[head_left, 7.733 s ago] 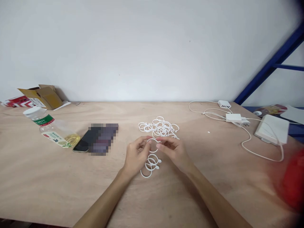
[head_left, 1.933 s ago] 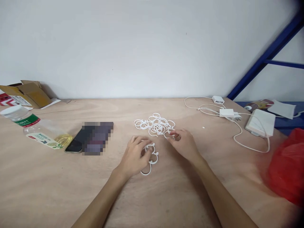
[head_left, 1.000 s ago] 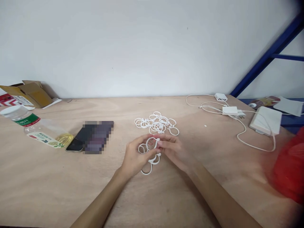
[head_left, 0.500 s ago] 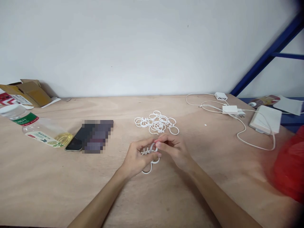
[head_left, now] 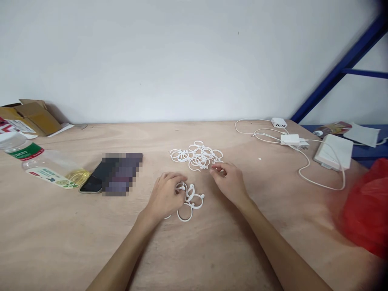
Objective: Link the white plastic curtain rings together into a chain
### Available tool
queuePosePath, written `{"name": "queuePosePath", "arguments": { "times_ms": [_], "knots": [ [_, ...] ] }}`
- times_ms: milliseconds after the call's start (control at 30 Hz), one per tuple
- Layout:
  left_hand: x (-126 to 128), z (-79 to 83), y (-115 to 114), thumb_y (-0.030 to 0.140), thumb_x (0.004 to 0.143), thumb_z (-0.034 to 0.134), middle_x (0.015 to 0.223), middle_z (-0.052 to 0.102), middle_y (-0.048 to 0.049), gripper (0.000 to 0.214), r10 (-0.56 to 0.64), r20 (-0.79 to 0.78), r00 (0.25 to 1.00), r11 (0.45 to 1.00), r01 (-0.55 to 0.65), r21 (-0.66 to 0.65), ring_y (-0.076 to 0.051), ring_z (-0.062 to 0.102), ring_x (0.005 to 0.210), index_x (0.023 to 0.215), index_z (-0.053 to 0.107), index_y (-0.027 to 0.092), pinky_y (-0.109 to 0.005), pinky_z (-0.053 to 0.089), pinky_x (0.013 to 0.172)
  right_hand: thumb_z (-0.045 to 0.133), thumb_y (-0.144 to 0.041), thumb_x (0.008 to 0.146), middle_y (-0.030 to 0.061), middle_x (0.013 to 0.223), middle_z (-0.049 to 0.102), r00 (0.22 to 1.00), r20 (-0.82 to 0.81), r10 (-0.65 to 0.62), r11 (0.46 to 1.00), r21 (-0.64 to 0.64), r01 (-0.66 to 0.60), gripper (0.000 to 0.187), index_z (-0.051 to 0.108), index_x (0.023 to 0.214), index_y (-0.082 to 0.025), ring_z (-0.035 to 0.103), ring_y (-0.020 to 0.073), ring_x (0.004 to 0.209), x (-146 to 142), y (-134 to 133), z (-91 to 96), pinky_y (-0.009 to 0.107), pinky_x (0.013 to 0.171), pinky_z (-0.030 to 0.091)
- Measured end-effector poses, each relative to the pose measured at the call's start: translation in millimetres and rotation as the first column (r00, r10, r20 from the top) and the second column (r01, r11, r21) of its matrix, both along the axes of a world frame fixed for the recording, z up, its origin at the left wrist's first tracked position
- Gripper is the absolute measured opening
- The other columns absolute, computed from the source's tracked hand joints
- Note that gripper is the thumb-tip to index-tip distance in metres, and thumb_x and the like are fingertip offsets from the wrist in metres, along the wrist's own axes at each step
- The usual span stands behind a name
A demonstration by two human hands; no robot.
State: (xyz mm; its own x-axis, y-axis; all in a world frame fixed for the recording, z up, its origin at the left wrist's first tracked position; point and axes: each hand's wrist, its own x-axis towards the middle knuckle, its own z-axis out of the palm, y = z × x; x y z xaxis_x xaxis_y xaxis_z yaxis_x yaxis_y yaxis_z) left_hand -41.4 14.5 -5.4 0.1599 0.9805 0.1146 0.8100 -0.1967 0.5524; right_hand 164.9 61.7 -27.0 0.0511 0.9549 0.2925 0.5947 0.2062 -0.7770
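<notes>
My left hand (head_left: 166,195) rests over a small group of white plastic rings (head_left: 185,220) on the near side of the table. Its fingers are curved, with thumb and fingertips apart beside the rings; part of the group is hidden under it. A bigger pile of white plastic rings with small eyelets (head_left: 198,155) lies farther back. At that pile's right edge, my right hand (head_left: 229,181) has thumb and forefinger pinched on a white ring, mostly covered by the fingers.
Left of the hands lie a partly blurred phone (head_left: 93,178) and a clear bottle with yellow liquid (head_left: 45,169). A cardboard box (head_left: 39,117) stands behind. On the right are white cables with a charger (head_left: 290,140), a white box (head_left: 335,151) and a red bag (head_left: 366,206).
My hands have parted. The right one moved away and up to the pile's right edge, while the left shifted slightly left, leaving the near rings lying on the table. The view turned slightly.
</notes>
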Motion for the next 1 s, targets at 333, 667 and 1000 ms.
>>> {"name": "queuePosePath", "arguments": {
  "times_ms": [333, 667, 1000],
  "knots": [
    [5, 2.8, 24, 0.039, 0.085, 0.050, 0.095, 0.073, -0.0061, 0.030, 0.092, 0.120, 0.989, 0.994, -0.084, -0.068, -0.021, 0.065, 0.089, 0.093, 0.071, 0.019, -0.031, 0.048, 0.082, 0.060, -0.020, 0.076, 0.0069, 0.085, 0.066, 0.990, 0.137, 0.034, 0.995, 0.089, -0.046, 0.009, 0.068, 0.080, -0.019, 0.059, 0.0226, 0.086, -5, 1, -7.7, 0.038, 0.083, 0.047],
    [26, 1.7, 70, 0.027, 0.073, 0.055, 0.071, 0.067, -0.0071, 0.014, 0.233, -0.001, 0.973, 0.970, -0.232, -0.073, -0.022, 0.061, 0.073, 0.065, 0.061, 0.019, -0.029, 0.040, 0.065, 0.059, -0.016, 0.076, 0.0074, 0.084, 0.064, 0.993, 0.087, 0.086, 0.986, 0.136, -0.097, 0.011, 0.067, 0.082, -0.019, 0.058, 0.0225, 0.083, -12, -4, -4.7, 0.039, 0.079, 0.047],
    [30, 14.9, 26, 0.036, 0.069, 0.045, 0.046, 0.038, 0.0048, 0.023, 0.198, 0.395, 0.897, 0.949, -0.075, -0.307, -0.009, 0.036, 0.044, 0.054, 0.047, 0.018, -0.022, 0.027, 0.043, 0.068, -0.026, 0.076, 0.0034, 0.083, 0.066, 0.845, -0.419, 0.332, 0.940, 0.218, -0.262, 0.014, 0.071, 0.089, -0.021, 0.058, 0.0154, 0.074, -26, -20, 15.8, 0.030, 0.069, 0.048]
  ]
}}
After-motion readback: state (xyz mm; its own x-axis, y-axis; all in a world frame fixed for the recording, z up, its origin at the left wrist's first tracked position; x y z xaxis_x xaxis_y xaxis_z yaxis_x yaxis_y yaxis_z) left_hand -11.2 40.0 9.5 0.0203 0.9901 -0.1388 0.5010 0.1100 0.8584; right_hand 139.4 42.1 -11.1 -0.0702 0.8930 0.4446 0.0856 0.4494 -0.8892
